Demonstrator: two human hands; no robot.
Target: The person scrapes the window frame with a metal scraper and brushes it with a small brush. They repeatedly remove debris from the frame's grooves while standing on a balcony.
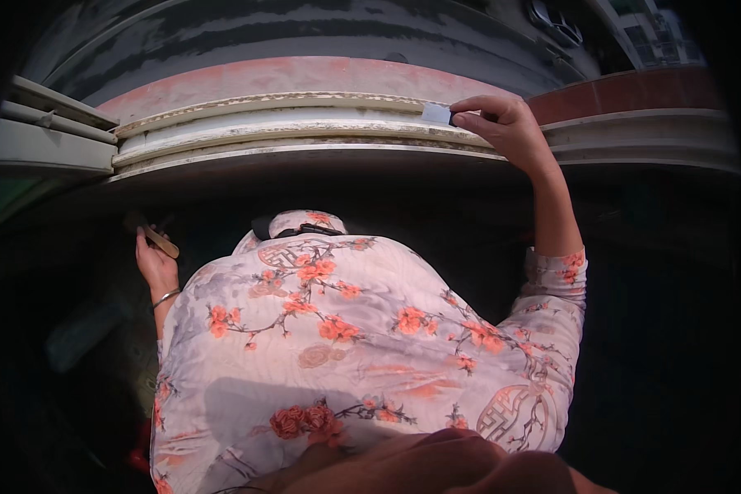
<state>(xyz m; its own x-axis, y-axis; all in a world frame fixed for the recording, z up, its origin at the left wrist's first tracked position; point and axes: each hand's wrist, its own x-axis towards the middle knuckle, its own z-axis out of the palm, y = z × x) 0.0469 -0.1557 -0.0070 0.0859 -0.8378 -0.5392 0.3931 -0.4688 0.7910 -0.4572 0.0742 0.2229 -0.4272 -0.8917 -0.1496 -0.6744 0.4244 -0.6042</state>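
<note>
My right hand (500,123) reaches over a weathered window track (284,126) with stained, dirty ridges. Between its thumb and fingers is a small flat tool (437,114), pale over most of its length and dark at the held end. The pale part lies over the track's right portion; whether it touches cannot be told. Low on the left, my left hand (156,262) holds a wooden-handled tool (162,242) in its upturned palm. That tool's far end is lost in shadow, so its kind is unclear.
A window frame (55,145) borders the track on the left. Beyond the sill runs a pinkish outer ledge (284,77), with a road (321,34) far below and a parked car (556,25). Deep shadow covers the space below the sill. Something red (139,454) shows at lower left.
</note>
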